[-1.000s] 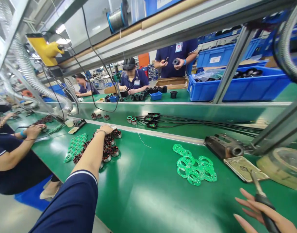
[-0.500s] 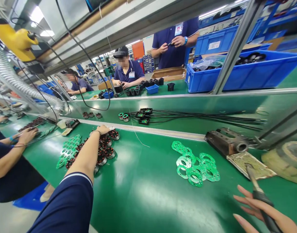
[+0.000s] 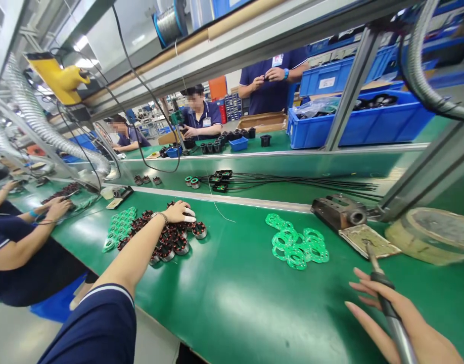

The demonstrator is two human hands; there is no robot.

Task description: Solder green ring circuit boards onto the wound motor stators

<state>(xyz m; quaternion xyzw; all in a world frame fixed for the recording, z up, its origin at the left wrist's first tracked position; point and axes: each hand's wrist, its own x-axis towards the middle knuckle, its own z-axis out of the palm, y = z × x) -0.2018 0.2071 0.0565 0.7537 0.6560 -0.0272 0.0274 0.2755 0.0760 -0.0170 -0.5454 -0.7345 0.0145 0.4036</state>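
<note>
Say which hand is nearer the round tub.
Right. The right hand, holding the soldering iron, is just in front of the round tub; the left hand is far to its left, over the copper-wound cores.

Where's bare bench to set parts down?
Widest free patch: green benchtop between the wound stators and loose ring circuit boards, running to the front edge. Smaller: between those boards and the right grip. Crowded: left, stators beside more boards; back right, metal holder, shallow tray, round container.

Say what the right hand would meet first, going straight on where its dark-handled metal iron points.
The iron's tip would likely meet the flat, tan, pale-rimmed tray first; whether they already touch is unclear.
</note>
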